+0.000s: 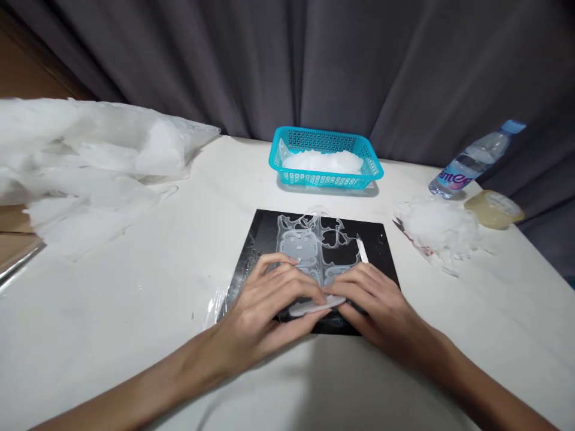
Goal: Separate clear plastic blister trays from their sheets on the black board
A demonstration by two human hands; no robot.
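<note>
Between the fingertips of both hands is a small flat piece of translucent whitish plastic or rubber [309, 306]. My left hand [278, 299] pinches its left part between thumb and fingers. My right hand [375, 299] is closed on its right end. Beneath them lies a black mat [265, 236]. On the mat rests a translucent molded sheet [299, 246] with rounded panels, its far part trimmed into thin looping strips. A white-handled craft knife [362, 248] lies just beyond my right hand, its blade pointing away. My fingers hide part of the held piece.
A blue basket [330, 179] holding white pieces stands at the back. Plastic bags of white material [103, 149] fill the left. On the right are scissors [411, 236], a pile of clear scraps [442, 227], a tape roll [494, 209] and a water bottle [476, 158].
</note>
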